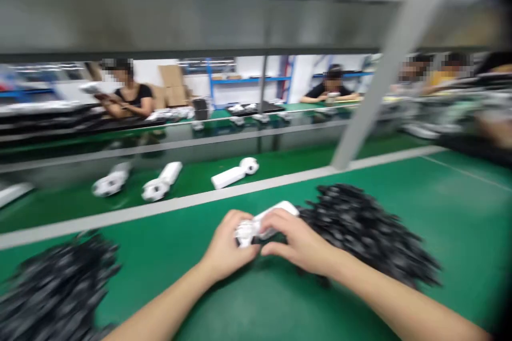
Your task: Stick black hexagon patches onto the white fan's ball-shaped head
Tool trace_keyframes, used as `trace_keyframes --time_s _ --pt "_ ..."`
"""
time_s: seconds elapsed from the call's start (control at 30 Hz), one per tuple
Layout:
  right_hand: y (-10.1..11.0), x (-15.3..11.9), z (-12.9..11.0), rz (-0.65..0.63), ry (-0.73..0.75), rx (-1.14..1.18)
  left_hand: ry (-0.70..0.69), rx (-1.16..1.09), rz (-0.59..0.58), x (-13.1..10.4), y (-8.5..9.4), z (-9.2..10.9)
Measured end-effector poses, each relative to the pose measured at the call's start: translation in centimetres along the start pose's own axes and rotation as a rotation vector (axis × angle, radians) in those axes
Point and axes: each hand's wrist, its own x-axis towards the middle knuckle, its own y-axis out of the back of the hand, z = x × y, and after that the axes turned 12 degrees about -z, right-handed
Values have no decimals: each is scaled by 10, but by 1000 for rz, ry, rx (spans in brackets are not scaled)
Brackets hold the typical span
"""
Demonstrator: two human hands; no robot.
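Note:
A white device [285,208] with a round head and a long flat handle is between my two hands, above the green work surface [160,256]. My left hand [230,242] is closed round its round head, the thumb below and the fingers above. On the handle side my right hand [294,237] grips it near the joint, with fingers curled over the top and the thumb beneath. The handle points up and to the right. Just right of my right hand lies a large pile of black parts [364,229].
Another pile of black parts [60,287] lies at the lower left. Beyond a pale rail [120,219], several white devices [236,172] lie on a green belt. A slanted grey post [374,90] rises at the right. Across the belt, several people sit at work.

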Motion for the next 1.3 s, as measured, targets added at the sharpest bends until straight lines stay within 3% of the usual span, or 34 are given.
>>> trace_keyframes --time_s 0.07,0.13,0.3,0.4,0.47,0.57,0.7,0.77,0.87,0.97,1.07,1.17,1.3 --pt "18 -26 -4 31 9 -143 21 57 -13 0 4 -3" --pt "36 -63 1 102 -75 -274 101 86 26 6 11 -10" --pt "57 -183 46 391 -522 -379 487 120 173 50 33 -12" --pt "55 -232 76 452 -724 -296 476 172 271 90 32 -4" --pt "52 -246 86 401 -775 -260 387 183 305 120 21 -4" --pt "50 -245 85 244 -765 -269 240 211 342 166 -9 -15" --pt "56 -231 77 87 -649 -324 200 228 252 209 -44 -24" --pt "58 -226 77 57 -561 -386 195 236 225 208 -54 -20" --pt "59 -221 79 32 -415 -465 119 234 199 163 -59 -7" --pt "58 -213 80 -37 -269 -480 -142 333 -194 92 -63 6" --pt "59 -198 83 -126 -163 -470 -331 620 -408 49 -71 17" --pt "61 -181 89 -173 -105 -471 -366 729 -464 52 -85 29" --pt "65 -166 100 -183 -79 -480 -356 689 -490 87 -107 46"
